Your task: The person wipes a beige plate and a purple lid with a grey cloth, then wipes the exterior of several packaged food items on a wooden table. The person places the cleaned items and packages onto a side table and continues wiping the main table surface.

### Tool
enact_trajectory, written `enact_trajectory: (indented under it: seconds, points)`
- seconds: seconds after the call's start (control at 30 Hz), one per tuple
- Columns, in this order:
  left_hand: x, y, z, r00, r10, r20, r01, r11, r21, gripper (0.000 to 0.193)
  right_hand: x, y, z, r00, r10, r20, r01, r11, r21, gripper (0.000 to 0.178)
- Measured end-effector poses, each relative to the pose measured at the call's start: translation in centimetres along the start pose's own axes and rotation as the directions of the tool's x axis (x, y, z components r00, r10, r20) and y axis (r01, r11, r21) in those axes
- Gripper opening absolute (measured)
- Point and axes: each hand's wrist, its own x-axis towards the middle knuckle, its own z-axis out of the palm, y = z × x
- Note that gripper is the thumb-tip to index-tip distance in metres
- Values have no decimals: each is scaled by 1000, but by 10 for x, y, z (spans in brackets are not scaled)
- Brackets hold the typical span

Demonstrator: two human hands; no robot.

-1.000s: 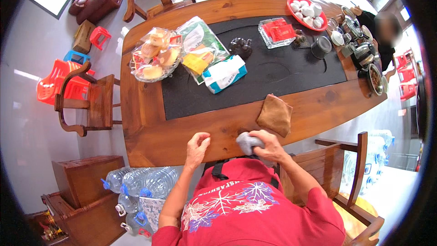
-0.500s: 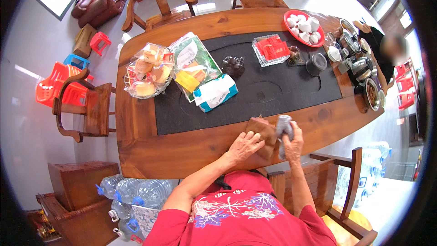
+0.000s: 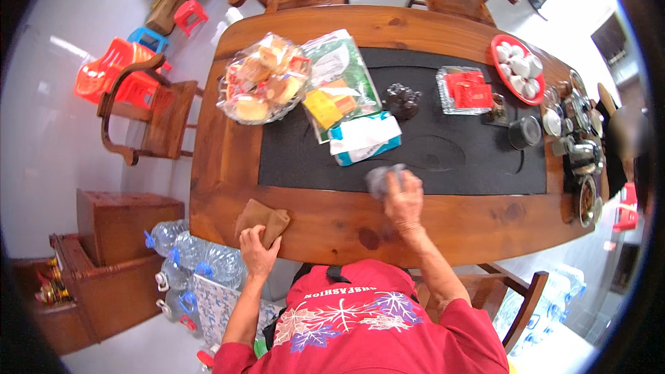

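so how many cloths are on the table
2: a brown cloth under the left hand on the near wooden edge, and a grey cloth under the right hand on the black inlay. Others may be hidden.

A person in a red shirt (image 3: 367, 325) stands at the lower edge of the frame, at a long wooden table (image 3: 228, 159) with a black inlay (image 3: 450, 152). The right hand (image 3: 404, 197) presses a grey cloth (image 3: 381, 179) onto the inlay near the frame's centre. The left hand (image 3: 258, 253), lower left, grips the edge of a brown folded cloth (image 3: 262, 219) lying on the table's near border. Just above the grey cloth lies a blue-and-white tissue pack (image 3: 364, 138). A wrapped snack basket (image 3: 263, 79) sits upper left, a red plate of white cups (image 3: 518, 69) upper right.
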Motion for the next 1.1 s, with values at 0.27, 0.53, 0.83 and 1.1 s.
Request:
enact_trajectory:
  seconds: [0.27, 0.53, 0.83, 1.1]
  points:
    - [13, -11, 14, 1000, -22, -14, 24, 992, 124, 33, -70, 132, -44, 860, 474, -190, -509, 767, -391, 54]
    - [34, -36, -4, 938, -274, 212, 320, 920, -226, 31, -106, 133, -43, 796, 563, -224, -596, 662, -455, 55]
    - [68, -105, -43, 798, -353, 488, 599, 379, -706, 17, -80, 17, -7, 867, 495, -59, -479, 792, -379, 59]
    - [113, -187, -81, 766, -267, 585, 556, -181, -811, 32, -58, -75, 27, 861, 506, -49, -487, 791, -371, 60]
